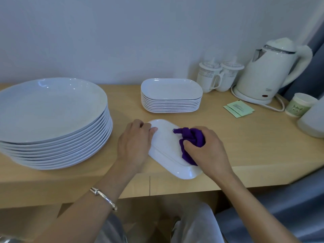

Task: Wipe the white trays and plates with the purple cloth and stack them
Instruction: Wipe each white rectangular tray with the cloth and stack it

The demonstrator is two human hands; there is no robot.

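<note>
The single white oblong tray (168,146) lies flat on the pale wooden table (245,137), on the person's side of the stack of white oblong trays (171,95) and clear of it. Its long axis runs slantwise, one short end towards that stack's left corner and the other away from the stack, at the table's front edge. It seems to lie face down, though that is not certain. The left hand (135,142) clasps the end nearer the stack, thumb laid on top. The right hand (208,149) is clenched round the bunched purple cloth (191,137), pressing it onto the tray's middle. The tray looks stiff, light, glossy and likely slippery, perhaps breakable if dropped. It is probably best held at the rim of a short end. The cloth is soft and limp.
</note>
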